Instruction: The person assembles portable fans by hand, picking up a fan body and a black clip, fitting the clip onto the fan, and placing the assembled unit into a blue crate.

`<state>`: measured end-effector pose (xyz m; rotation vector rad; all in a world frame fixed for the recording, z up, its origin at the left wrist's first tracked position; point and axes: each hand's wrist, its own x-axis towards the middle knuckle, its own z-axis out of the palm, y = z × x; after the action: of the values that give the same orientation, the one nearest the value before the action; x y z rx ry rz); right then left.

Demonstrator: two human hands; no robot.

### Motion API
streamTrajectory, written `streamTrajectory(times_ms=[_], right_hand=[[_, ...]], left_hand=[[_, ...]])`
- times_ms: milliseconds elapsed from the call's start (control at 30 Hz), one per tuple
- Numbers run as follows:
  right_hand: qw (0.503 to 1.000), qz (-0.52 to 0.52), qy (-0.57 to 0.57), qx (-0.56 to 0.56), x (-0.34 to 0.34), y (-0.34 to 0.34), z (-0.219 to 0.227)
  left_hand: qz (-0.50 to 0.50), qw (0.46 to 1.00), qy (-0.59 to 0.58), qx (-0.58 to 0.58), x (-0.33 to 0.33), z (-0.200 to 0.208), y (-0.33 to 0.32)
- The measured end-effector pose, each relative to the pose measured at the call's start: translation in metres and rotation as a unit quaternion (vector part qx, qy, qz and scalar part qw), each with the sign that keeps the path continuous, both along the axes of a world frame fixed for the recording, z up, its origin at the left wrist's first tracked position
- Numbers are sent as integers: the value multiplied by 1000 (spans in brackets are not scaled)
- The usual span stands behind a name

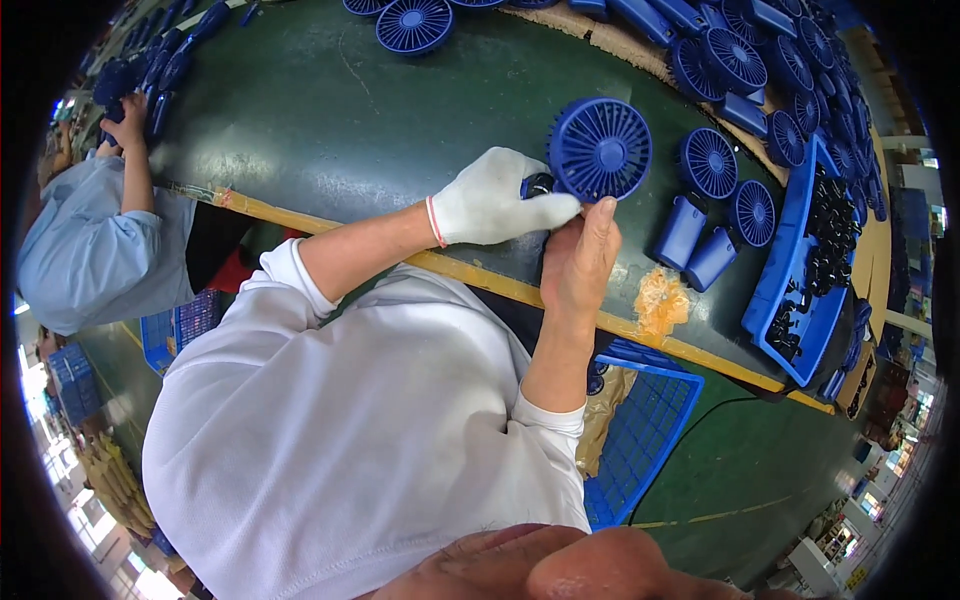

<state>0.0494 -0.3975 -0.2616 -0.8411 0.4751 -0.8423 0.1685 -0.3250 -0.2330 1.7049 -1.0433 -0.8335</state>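
A blue handheld fan point(600, 150) is held above the green table, its round grille facing up. My left hand point(492, 197), in a white glove, is closed on the fan's lower side, and a dark round part point(538, 185) shows between its thumb and fingers. Bare, my right hand point(582, 255) meets it from the right. The thumb presses at the fan's lower rim, while its other fingers are mostly hidden behind. Just right of my hands lie two more handheld fans point(708, 163), their handles toward me.
A blue tray point(765, 318) of small black parts stands at the right. Many blue fans point(735, 60) are heaped at the back right, others point(414, 25) lie at the far edge. Orange residue point(660, 300) marks the table. A blue crate point(650, 440) sits below; a co-worker point(100, 240) works at left.
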Motion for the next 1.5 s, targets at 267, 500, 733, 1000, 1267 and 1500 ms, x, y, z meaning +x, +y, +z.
streamTrajectory(times_ms=[267,500,733,1000,1267,1500], right_hand=[[987,-25,155,-40,1,6,29],[921,-76,268,-271,-31,-36,56],[892,-85,346,-279,-80,-149,66],[657,-244,545,-460,-101,-205,65],[422,-290,732,-450,-216,-288,69],[446,-161,760,-444,-244,-333,46]], left_hand=[[7,953,304,16,-14,3,2],[-44,992,-48,-112,-24,12,3],[39,878,-389,-276,22,21,63],[49,830,-556,16,35,21,102],[-87,819,-568,-19,5,29,82],[-21,795,-607,0,-2,9,92]])
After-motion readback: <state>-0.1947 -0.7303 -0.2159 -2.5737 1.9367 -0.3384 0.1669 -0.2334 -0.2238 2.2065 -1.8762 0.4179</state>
